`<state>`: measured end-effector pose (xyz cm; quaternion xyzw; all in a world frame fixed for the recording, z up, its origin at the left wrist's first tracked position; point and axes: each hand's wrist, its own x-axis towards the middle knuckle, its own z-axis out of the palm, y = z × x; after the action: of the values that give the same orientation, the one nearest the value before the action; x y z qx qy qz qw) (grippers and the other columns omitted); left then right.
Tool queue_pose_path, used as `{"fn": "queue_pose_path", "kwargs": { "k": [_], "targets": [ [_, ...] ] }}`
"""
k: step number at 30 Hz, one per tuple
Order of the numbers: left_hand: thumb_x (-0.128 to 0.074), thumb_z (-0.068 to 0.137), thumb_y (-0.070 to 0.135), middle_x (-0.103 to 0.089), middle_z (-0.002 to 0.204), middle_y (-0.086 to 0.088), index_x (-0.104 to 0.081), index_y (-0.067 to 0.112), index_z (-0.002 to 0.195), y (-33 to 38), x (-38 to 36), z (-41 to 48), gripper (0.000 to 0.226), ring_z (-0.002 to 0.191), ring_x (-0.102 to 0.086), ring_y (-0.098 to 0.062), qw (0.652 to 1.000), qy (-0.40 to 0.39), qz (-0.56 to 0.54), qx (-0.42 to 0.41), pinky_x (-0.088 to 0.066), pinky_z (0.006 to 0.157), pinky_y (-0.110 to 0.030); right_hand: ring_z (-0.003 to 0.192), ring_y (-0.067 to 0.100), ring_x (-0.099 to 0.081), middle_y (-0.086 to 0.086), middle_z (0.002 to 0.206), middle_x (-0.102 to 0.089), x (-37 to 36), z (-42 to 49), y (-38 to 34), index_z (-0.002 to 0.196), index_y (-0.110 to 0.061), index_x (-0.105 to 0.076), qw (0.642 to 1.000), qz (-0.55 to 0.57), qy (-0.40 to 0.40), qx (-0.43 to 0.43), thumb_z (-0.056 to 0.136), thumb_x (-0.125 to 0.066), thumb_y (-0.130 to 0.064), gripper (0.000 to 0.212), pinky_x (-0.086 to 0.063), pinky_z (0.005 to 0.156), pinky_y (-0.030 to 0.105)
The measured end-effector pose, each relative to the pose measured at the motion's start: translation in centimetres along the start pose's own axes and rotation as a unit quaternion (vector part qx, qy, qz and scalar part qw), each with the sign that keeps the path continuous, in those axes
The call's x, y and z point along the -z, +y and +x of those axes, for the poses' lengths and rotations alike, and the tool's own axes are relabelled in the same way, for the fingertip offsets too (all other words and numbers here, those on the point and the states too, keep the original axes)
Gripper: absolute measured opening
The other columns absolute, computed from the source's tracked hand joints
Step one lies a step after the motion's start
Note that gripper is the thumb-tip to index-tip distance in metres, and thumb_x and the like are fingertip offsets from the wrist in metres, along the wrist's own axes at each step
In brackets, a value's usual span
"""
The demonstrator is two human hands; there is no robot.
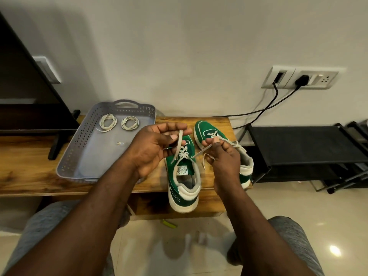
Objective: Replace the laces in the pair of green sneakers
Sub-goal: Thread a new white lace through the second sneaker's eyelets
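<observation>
Near the right end of the low wooden table (29,172), the nearer green sneaker (185,188) sits with its heel over the front edge. The other sneaker (209,130) lies just beside it, toward the right edge. The left hand (153,148) pinches one end of the pale lace (179,139) and the right hand (221,156) pinches the other. With two coiled laces (108,122) waiting in the grey tray (83,136), this is probably unlacing. Each end is best drawn straight out, one crossing at a time, without dragging the shoe. The hands hide the toe, so the rows left cannot be counted.
</observation>
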<state>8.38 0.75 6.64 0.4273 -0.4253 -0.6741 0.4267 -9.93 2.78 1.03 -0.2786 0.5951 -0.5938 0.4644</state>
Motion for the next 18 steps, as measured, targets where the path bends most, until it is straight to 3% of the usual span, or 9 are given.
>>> {"fn": "queue_pose_path", "kwargs": {
  "k": [2, 5, 9, 13, 18],
  "targets": [
    [-0.044, 0.099, -0.011, -0.075, 0.125, -0.010, -0.067, 0.006, 0.128, 0.6, -0.4, -0.1, 0.040, 0.098, -0.072, -0.020, 0.998, -0.008, -0.054, -0.034, -0.054, 0.090, -0.037, 0.101, 0.022, -0.076, 0.004, 0.100, -0.081, -0.3, -0.1, -1.6, 0.105, -0.010, -0.075, 1.000, 0.024, 0.003, 0.005, 0.109, -0.053, -0.021, 0.025, -0.059, 0.081, 0.030],
    [-0.050, 0.099, -0.007, -0.075, 0.126, -0.011, -0.066, 0.006, 0.127, 2.0, -1.5, 0.4, 0.036, 0.088, -0.073, -0.015, 0.991, -0.010, -0.114, -0.076, -0.053, 0.079, -0.028, 0.089, 0.014, -0.075, 0.004, 0.099, -0.081, -0.7, 0.0, -4.3, 0.104, -0.011, -0.073, 0.999, 0.045, -0.007, 0.017, 0.110, -0.050, -0.019, 0.025, -0.057, 0.068, 0.022],
    [-0.065, 0.100, 0.015, -0.079, 0.113, -0.009, -0.071, 0.007, 0.121, 3.2, -3.0, 1.4, 0.023, 0.081, -0.075, -0.015, 0.988, 0.062, -0.098, -0.099, -0.055, 0.068, -0.023, 0.081, 0.015, -0.072, 0.005, 0.101, -0.080, -2.4, 1.0, -7.7, 0.108, -0.012, -0.072, 0.997, 0.050, -0.016, 0.062, 0.111, -0.049, -0.021, 0.025, -0.054, 0.069, 0.028],
    [-0.066, 0.102, 0.026, -0.072, 0.074, 0.003, -0.077, 0.009, 0.101, 4.9, -3.0, 2.8, 0.019, 0.055, -0.055, -0.009, 0.972, 0.173, -0.021, -0.157, -0.044, 0.053, -0.019, 0.076, 0.011, -0.068, 0.005, 0.099, -0.080, -4.5, 1.9, -10.2, 0.107, -0.013, -0.073, 0.992, 0.004, -0.035, 0.120, 0.110, -0.052, -0.020, 0.023, -0.051, 0.072, 0.029],
    [-0.057, 0.107, 0.029, -0.060, 0.064, 0.010, -0.074, 0.018, 0.093, 5.4, -3.1, 4.2, 0.025, 0.058, -0.048, -0.007, 0.955, 0.217, 0.068, -0.188, -0.041, 0.062, -0.028, 0.075, 0.012, -0.066, 0.011, 0.097, -0.078, -6.2, 1.6, -11.1, 0.107, -0.008, -0.075, 0.982, -0.029, -0.076, 0.169, 0.108, -0.056, -0.019, 0.022, -0.051, 0.062, 0.016]
  ]
}}
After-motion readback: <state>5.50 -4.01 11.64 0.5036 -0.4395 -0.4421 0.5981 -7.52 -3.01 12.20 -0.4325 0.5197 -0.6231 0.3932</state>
